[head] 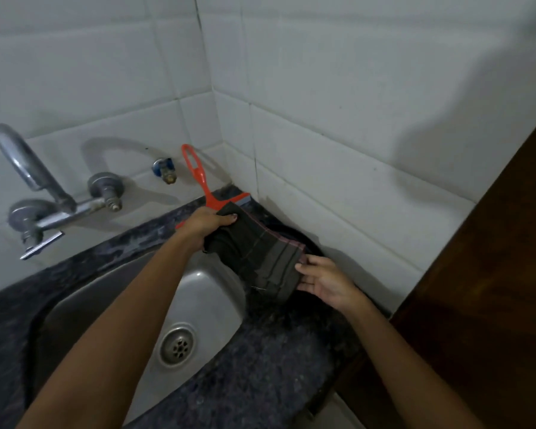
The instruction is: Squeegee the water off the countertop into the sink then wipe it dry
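A dark folded cloth (257, 255) with thin stripes is stretched between both hands above the sink's right rim. My left hand (206, 226) grips its far end, fingers closed over the fabric. My right hand (324, 281) holds its near end with the fingers loosely spread. An orange squeegee (203, 181) leans in the back corner on the dark stone countertop (270, 345), handle up against the tiles, its blade partly hidden behind my left hand and the cloth. The steel sink (198, 305) with its round drain (177, 345) lies below my left forearm.
A chrome tap (31, 168) juts from the tiled wall at the left, with a small blue valve (165, 170) beside it. White tiled walls (353, 119) meet in the corner behind the squeegee. A brown wooden panel (492, 274) bounds the countertop on the right.
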